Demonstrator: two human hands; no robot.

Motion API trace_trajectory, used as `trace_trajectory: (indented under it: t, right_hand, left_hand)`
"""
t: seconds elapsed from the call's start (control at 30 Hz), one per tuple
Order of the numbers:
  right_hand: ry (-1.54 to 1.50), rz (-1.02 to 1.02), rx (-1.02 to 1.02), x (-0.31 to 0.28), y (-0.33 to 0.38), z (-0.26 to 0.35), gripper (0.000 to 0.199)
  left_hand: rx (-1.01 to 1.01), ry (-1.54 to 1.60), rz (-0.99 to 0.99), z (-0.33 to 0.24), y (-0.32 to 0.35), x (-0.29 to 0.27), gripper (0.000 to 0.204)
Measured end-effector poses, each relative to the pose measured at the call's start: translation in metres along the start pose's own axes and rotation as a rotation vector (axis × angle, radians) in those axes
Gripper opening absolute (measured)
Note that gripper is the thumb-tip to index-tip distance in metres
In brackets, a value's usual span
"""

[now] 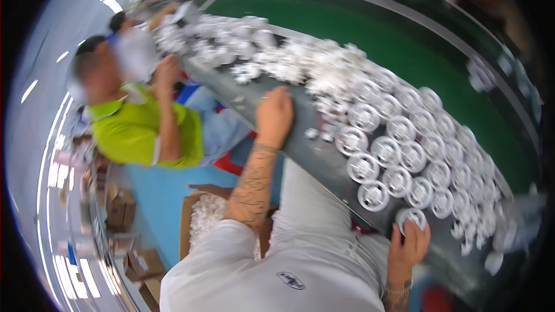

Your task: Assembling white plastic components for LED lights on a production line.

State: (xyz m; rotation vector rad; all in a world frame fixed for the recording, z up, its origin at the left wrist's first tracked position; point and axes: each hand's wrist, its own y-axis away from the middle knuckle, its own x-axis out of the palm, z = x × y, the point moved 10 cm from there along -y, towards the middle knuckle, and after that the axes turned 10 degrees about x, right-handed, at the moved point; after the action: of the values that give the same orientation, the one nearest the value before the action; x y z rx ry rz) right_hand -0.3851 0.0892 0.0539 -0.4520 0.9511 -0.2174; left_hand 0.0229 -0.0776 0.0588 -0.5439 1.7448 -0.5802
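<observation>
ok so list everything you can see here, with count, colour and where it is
discs: many, too many to count, white, round, in rows along the table's near side
loose parts: a heap, white, farther along the table
table: one, grey, running across the picture
belt: one, green, beyond the table
co-worker: one, lime-green shirt, seated at the left by the table
box: one, brown cardboard, holding white parts, on the blue floor below
more boxes: several, brown, lower left
left hand: resting on the table's edge, holding nothing
right hand: fingers around one white disc at the table's near edge
</observation>
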Motion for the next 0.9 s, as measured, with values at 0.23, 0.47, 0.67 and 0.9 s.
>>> trace_trajectory:
  t: [0.23,0.47,0.67,0.9]
  right_hand:
    - [-0.025,-0.147,0.103,-0.013,0.014,-0.011,0.027]
    - [-0.701,-0.094,0.688,-0.038,-0.019,0.003,0.049]
    - [-0.976,-0.022,0.635,-0.028,-0.044,0.031,0.048]
    - [-1.501,0.110,0.857,0.005,-0.039,0.036,0.044]
  left_hand:
    - [-0.530,1.058,-0.087,0.024,0.037,0.015,0.022]
    - [-0.116,1.355,0.485,-0.186,0.058,-0.062,0.040]
    - [0.224,1.397,0.350,-0.244,0.052,-0.102,0.020]
    - [0.471,1.290,0.119,-0.256,0.052,-0.130,0.017]
